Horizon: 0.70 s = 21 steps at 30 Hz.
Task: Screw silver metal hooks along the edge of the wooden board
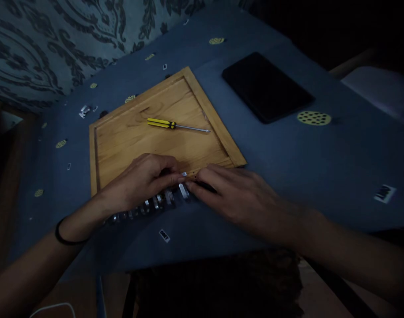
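A framed wooden panel (122, 145) lies flat on the table, with a yellow-and-black screwdriver (178, 125) resting on it. At the panel's near edge, my left hand (145, 181) is closed in a pinch on a small shiny metal fitting (183, 191). My right hand (231, 194) meets it there from the right, thumb and fingers also pinched together at the fitting. What sits between the right fingertips is too small and dark to make out. Several similar metal fittings (157, 202) stand in a row along the near edge, partly behind my left hand.
Blue patterned cloth (337, 168) covers the table. A black tablet-like slab (266, 88) lies at the back right. Another loose metal piece (84, 110) is left of the panel. A patterned curtain (72, 39) hangs behind the table. The light is dim.
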Motion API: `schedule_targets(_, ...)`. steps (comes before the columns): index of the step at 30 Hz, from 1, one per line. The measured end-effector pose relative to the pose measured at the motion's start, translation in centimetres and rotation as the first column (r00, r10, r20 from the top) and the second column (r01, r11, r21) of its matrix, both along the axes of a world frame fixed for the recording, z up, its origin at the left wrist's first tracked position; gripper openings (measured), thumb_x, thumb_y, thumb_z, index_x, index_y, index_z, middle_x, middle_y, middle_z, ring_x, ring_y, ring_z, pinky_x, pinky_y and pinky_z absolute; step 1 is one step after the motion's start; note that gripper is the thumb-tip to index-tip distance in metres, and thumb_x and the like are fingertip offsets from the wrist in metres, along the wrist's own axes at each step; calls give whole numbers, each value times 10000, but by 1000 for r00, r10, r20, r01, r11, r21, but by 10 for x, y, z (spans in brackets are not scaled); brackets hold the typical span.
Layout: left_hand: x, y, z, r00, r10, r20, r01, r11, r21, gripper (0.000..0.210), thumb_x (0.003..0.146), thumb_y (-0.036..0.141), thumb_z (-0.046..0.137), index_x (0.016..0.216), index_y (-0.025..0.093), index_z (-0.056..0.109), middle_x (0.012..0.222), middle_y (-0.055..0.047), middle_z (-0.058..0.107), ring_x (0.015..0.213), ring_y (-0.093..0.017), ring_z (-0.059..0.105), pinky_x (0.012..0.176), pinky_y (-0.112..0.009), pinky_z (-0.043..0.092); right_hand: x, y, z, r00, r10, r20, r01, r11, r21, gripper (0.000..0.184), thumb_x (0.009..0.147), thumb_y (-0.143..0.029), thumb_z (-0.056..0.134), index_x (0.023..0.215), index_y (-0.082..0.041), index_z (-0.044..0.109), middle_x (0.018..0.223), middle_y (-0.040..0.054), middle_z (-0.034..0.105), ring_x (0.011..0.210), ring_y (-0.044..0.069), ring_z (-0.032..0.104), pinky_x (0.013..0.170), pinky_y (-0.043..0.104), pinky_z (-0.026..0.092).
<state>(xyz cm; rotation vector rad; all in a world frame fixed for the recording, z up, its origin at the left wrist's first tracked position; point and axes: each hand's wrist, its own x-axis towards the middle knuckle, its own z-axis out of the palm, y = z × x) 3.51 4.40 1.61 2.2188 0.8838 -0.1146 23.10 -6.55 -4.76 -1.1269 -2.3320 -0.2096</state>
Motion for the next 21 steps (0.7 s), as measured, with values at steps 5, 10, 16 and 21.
schedule_targets(5,2,0,-1,998,63,-9,-63,995,-75,335,908,452,604,739,166,652,634,19,592,596,-111,498,547,-231,340,-1,-1,-1,1000,-9,-11,9,1000,11,243,1000,-67,419,1078,-117,644,846,27,605,765,141,559,612,276,373)
schedule_targets(10,7,2,-3,996,91,10,-89,991,-104,327,850,407,662,645,167,575,578,41,509,559,-90,428,511,-211,306,-1,-1,0,1000,-8,0,8,1000,-7,254,995,-59,401,1050,-114,642,827,26,583,748,146,534,594,283,347)
schedule_targets(16,6,5,-7,990,136,42,-124,971,-204,339,827,392,682,626,172,522,574,55,462,552,-81,392,498,-204,313,0,-1,0,1000,1,10,-1,1000,0,253,984,-53,420,1074,-115,648,830,26,593,756,145,546,605,275,361)
schedule_targets(21,6,4,-3,986,138,92,-111,962,-248,355,844,407,680,639,170,512,589,60,448,556,-75,387,510,-203,318,0,-1,-1,1000,1,9,-1,1000,-14,250,977,-56,436,1098,-125,643,866,37,620,782,153,566,628,279,379)
